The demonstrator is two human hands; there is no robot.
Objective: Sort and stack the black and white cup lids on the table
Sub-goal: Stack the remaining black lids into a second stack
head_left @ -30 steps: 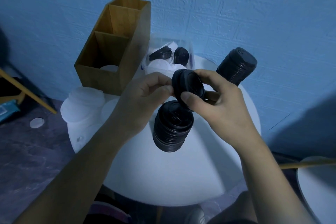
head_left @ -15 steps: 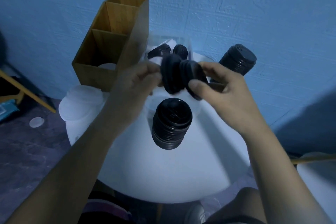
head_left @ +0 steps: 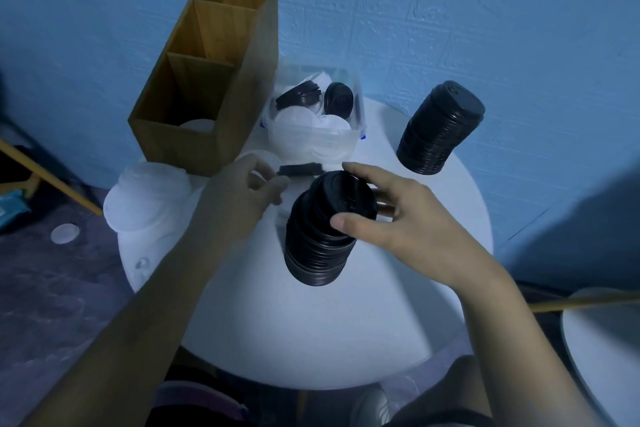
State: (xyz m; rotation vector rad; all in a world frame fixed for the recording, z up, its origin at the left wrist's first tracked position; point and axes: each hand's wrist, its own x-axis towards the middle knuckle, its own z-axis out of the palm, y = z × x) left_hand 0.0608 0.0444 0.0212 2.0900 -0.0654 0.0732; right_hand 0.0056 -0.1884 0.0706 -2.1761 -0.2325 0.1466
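A tall stack of black lids (head_left: 320, 243) stands in the middle of the round white table (head_left: 311, 333). My right hand (head_left: 415, 229) grips the top lids of this stack, with the thumb on the near side and the fingers round the far rim. My left hand (head_left: 239, 198) hovers just left of the stack, fingers loosely curled and holding nothing. A single black lid (head_left: 299, 169) lies edge-on beyond the two hands. A second black stack (head_left: 440, 128) stands at the back right. White lids (head_left: 149, 198) are piled at the table's left edge.
A clear plastic tub (head_left: 311, 139) with mixed black and white lids sits at the back centre. A wooden compartment box (head_left: 207, 80) stands at the back left with a white lid in its nearest bay. Blue wall behind; another white table edge (head_left: 602, 340) at right.
Both hands held black lids above the stack and pulled them apart. Now my right hand has brought lids down onto the middle stack, and my left hand has let go and drawn back left.
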